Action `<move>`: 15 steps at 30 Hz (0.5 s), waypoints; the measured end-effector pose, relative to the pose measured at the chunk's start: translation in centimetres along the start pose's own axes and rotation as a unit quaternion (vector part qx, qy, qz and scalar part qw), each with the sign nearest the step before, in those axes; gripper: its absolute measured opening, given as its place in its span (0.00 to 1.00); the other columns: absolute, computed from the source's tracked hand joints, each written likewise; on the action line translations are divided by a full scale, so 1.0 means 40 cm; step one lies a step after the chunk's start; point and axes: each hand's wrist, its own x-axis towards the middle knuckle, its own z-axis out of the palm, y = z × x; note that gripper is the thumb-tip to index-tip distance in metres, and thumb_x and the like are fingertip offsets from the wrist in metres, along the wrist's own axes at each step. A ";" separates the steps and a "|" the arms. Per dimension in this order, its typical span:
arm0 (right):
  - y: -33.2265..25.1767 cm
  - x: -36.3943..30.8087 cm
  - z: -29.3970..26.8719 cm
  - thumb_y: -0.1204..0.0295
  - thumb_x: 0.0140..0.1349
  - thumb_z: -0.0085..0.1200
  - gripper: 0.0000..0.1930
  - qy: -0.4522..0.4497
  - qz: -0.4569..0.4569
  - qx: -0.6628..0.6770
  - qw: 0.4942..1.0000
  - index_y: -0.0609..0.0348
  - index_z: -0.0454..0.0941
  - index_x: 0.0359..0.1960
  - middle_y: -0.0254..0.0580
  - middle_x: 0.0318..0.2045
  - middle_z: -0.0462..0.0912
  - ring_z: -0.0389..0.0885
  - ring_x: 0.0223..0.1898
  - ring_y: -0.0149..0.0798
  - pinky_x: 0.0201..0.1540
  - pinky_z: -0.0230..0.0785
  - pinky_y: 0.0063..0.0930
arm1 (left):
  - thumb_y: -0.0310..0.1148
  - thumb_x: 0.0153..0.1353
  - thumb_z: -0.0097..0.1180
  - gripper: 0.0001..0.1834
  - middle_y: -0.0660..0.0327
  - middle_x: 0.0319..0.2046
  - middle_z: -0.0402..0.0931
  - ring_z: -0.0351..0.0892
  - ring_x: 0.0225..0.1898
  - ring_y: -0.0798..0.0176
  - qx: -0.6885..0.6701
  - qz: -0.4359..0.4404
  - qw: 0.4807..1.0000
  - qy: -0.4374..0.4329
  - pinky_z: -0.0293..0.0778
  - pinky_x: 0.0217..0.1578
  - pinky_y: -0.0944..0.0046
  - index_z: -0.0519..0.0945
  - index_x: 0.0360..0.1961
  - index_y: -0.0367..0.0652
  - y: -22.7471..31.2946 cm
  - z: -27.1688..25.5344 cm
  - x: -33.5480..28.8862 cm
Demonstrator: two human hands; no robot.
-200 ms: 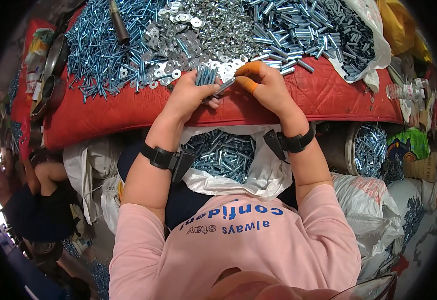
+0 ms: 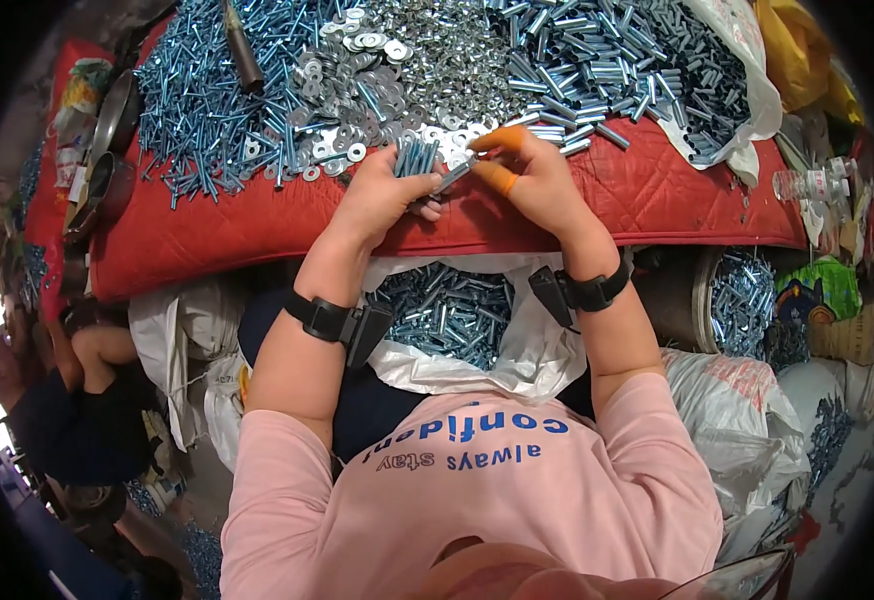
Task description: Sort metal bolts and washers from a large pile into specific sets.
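Stretching across the front, a red padded bench point(image 2: 647, 200) carries heaped bolts point(image 2: 207, 125), washers point(image 2: 332, 95) and metal tubes point(image 2: 597, 50). Above its near edge, the left hand point(image 2: 369, 200) curls closed around a bolt bundle point(image 2: 414, 158); the right hand point(image 2: 547, 190), thumb and forefinger slightly parted, meets a single tube point(image 2: 454, 176) alongside, whether gripping I cannot tell.

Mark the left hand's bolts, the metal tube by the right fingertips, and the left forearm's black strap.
Bolts point(image 2: 416, 160): head view, middle of the bunch.
Metal tube point(image 2: 454, 177): head view, on its side.
Black strap point(image 2: 321, 318): head view, on its band.
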 end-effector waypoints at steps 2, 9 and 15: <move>0.014 0.005 -0.004 0.70 0.55 0.60 0.10 -0.020 0.008 -0.017 1.000 0.62 0.81 0.35 0.43 0.27 0.82 0.80 0.31 0.31 0.35 0.71 0.24 | 0.20 0.54 0.55 0.08 0.57 0.26 0.77 0.77 0.20 0.66 0.011 -0.004 1.000 -0.002 0.77 0.21 0.69 0.73 0.36 0.34 0.004 0.003 -0.003; -0.010 0.003 -0.011 0.66 0.54 0.61 0.10 -0.035 0.079 -0.049 0.995 0.60 0.81 0.34 0.44 0.29 0.82 0.81 0.31 0.38 0.34 0.71 0.29 | 0.23 0.54 0.56 0.08 0.58 0.24 0.77 0.73 0.18 0.70 0.136 -0.090 0.975 -0.150 0.69 0.15 0.72 0.75 0.36 0.34 0.068 0.001 -0.058; -0.020 0.038 0.045 0.67 0.51 0.60 0.11 -0.018 -0.045 -0.348 0.936 0.53 0.81 0.36 0.43 0.32 0.78 0.79 0.36 0.47 0.37 0.71 0.39 | 0.24 0.56 0.54 0.06 0.61 0.23 0.74 0.72 0.17 0.71 0.065 -0.025 0.994 -0.082 0.68 0.13 0.72 0.74 0.35 0.34 0.014 -0.007 -0.010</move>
